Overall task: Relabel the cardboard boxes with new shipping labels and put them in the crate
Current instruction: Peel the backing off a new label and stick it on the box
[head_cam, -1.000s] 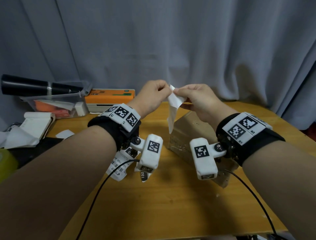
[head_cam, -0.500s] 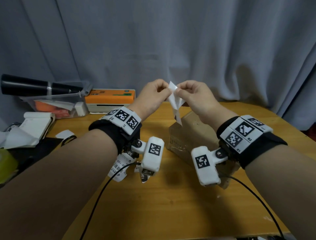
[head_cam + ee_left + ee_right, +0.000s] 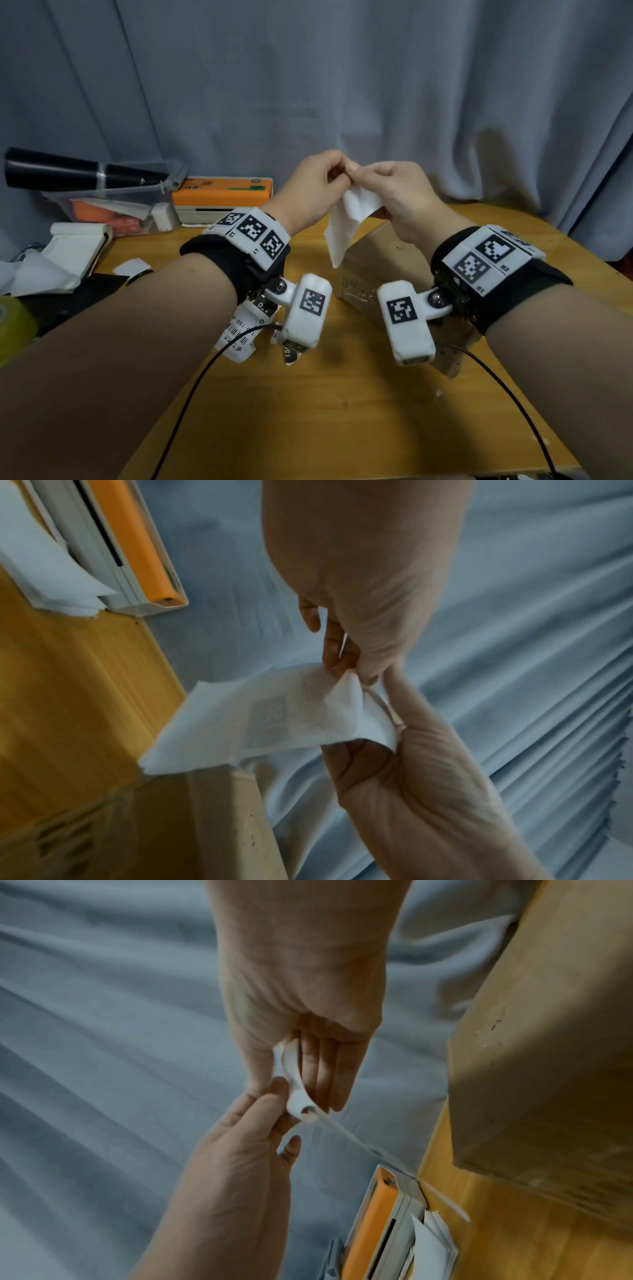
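Both hands are raised over the table and pinch the top corner of a white shipping label [image 3: 349, 219], which hangs down between them. My left hand [image 3: 337, 171] grips the corner with thumb and fingertips. Touching it, my right hand [image 3: 359, 171] pinches the same corner, where the paper curls and two layers part [image 3: 294, 1093]. In the left wrist view the label [image 3: 260, 718] fans out toward the table. The brown cardboard box [image 3: 376, 260] lies on the wooden table below the right hand, also seen as the box [image 3: 154, 831] and the box [image 3: 548, 1042].
An orange-topped label printer [image 3: 222, 195] stands at the back by the grey curtain. Left of it a clear bin [image 3: 113, 205] carries a black roll [image 3: 68, 169]. Torn old labels [image 3: 239, 332] lie under my left wrist. Paper scraps and a yellow-green tape roll [image 3: 13, 325] crowd the left edge.
The two hands have drawn closer together at the label's top corner. The label, narrow and edge-on before, now hangs wider with its corner curled and layers parting.
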